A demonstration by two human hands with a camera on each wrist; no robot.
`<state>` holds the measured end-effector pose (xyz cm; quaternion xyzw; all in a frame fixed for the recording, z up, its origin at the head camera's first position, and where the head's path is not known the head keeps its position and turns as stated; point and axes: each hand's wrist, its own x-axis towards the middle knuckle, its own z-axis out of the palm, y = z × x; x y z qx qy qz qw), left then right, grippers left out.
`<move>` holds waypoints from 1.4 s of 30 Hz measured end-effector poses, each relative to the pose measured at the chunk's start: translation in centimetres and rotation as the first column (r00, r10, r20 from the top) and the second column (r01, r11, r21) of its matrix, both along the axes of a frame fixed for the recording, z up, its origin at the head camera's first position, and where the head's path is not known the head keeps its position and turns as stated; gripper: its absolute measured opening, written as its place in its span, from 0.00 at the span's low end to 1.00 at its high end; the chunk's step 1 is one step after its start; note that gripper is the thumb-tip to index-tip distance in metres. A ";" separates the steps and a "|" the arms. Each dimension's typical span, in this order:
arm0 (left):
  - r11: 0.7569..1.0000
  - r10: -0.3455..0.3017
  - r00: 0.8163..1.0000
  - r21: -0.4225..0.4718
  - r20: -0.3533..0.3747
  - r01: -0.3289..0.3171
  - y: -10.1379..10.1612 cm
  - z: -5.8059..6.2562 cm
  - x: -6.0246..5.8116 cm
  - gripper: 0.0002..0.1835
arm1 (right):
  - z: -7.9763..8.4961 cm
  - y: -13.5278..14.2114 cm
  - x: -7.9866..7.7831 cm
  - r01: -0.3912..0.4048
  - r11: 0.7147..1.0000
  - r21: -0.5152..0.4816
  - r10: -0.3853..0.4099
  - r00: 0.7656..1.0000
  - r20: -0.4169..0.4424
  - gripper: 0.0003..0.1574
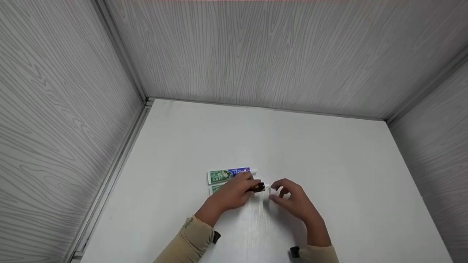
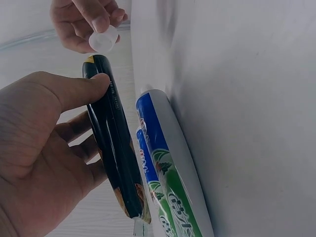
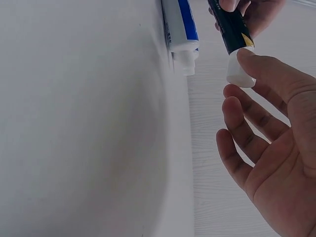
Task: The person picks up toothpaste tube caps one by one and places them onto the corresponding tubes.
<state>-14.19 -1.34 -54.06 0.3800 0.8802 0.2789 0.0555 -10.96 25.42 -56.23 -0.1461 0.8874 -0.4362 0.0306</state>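
My left hand grips a dark tube with gold-coloured patches, thumb on one side and fingers on the other. At the tube's right end, my right hand pinches a white cap between thumb and fingers. The cap lies in line with the tube's end; whether it is seated there, I cannot tell. Beside the left hand lie two green, blue and white toothpaste tubes, the far one and the near one, the latter partly hidden under the hand.
The items lie on a white table. Grey wood-grain panels stand at the back, left and right. Metal framing runs along the table's left edge.
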 end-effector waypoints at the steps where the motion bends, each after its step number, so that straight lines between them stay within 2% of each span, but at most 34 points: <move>1: 1.000 0.000 1.000 0.000 0.003 0.000 0.0 0.0 0.0 0.21 | 0.0 -0.1 0.0 -0.003 1.000 -0.001 0.003 1.000 -0.002 0.18; 14: 1.000 0.000 1.000 -0.004 -0.003 0.000 0.0 0.3 0.0 0.21 | 0.1 0.2 -0.1 -0.008 1.000 -0.009 0.008 0.999 -0.050 0.18; 22: 1.000 -0.006 1.000 0.001 0.021 0.006 0.2 0.4 0.1 0.21 | 0.2 0.2 -0.3 -0.009 1.000 -0.023 0.007 0.997 -0.079 0.18; 32: 1.000 -0.027 1.000 0.008 -0.003 0.027 0.4 0.0 0.3 0.19 | -0.3 -0.2 -0.4 -0.067 0.998 -0.005 0.065 0.991 -0.117 0.20; 42: 0.999 -0.045 0.999 0.027 -0.027 0.045 0.5 -0.4 0.4 0.17 | 0.5 -0.6 -0.2 -0.079 0.997 -0.013 0.076 0.988 -0.134 0.20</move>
